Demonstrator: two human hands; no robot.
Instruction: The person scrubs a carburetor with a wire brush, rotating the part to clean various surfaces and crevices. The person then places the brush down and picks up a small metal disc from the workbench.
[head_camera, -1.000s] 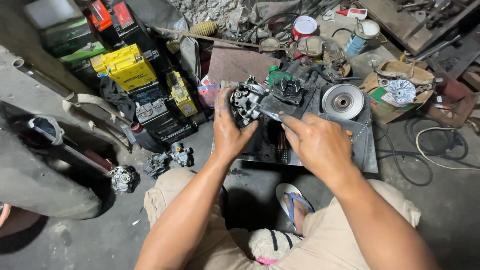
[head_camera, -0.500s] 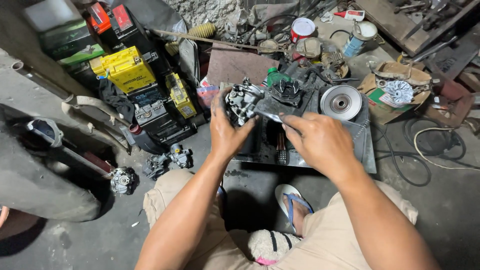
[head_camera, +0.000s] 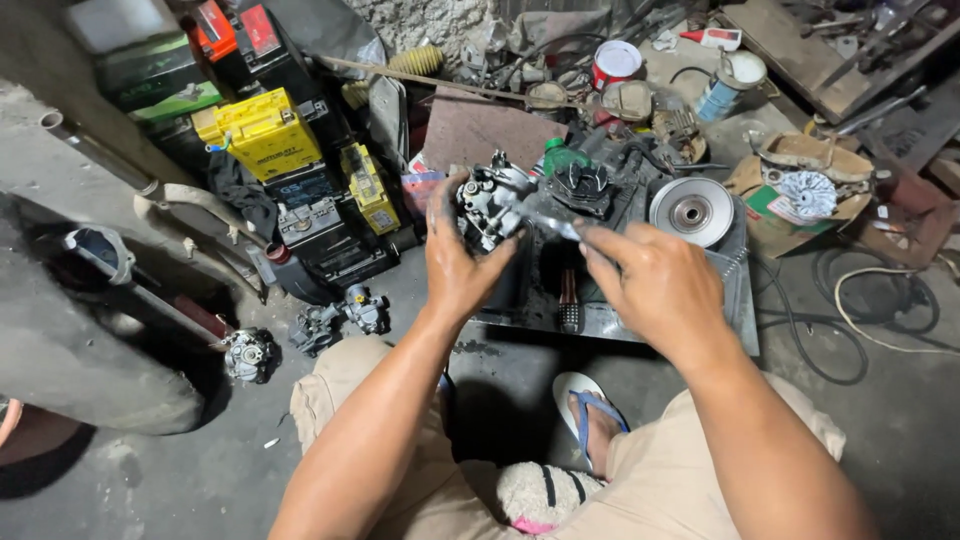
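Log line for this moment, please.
left hand: holds metal engine part | right hand: thin tool at part | over metal tray

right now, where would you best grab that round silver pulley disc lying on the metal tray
Judging by its pose, take the pulley disc by its outer rim, coming from above on its right, open side. It lies flat on the metal tray, face up, so the rim is the only edge that offers a pinch. The right hand is nearest; dark engine parts crowd its left.

Left hand grips carburetor; right hand applies tool.
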